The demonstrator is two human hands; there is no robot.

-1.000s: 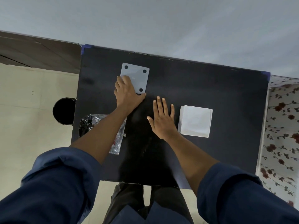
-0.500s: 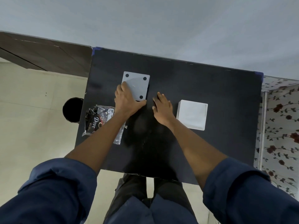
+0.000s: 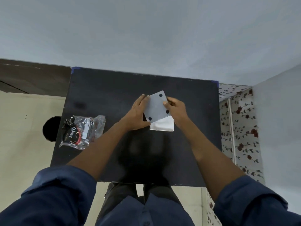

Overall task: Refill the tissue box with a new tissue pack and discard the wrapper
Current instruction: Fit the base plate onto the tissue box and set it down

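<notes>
A round black bin (image 3: pixel 50 128) is seen on the floor beside the desk's (image 3: pixel 104 95) left edge. A crumpled wrapper (image 3: pixel 82 132) lies near that edge. Past the middle, a grey panel (image 3: pixel 156 106) is clasped tilted by the left hand (image 3: pixel 138 114) and right hand (image 3: pixel 176 110) above the white tissue box (image 3: pixel 162 125).

Grey dotted panel (image 3: pixel 156 107) tilted over white box (image 3: pixel 162 125), crumpled wrapper (image 3: pixel 82 132) leftward

Soft, even, dim light; a blurred shadow pools on the surface (image 3: pixel 101 95) below both grips; wide-angle bending at edges; slight overall softness
</notes>
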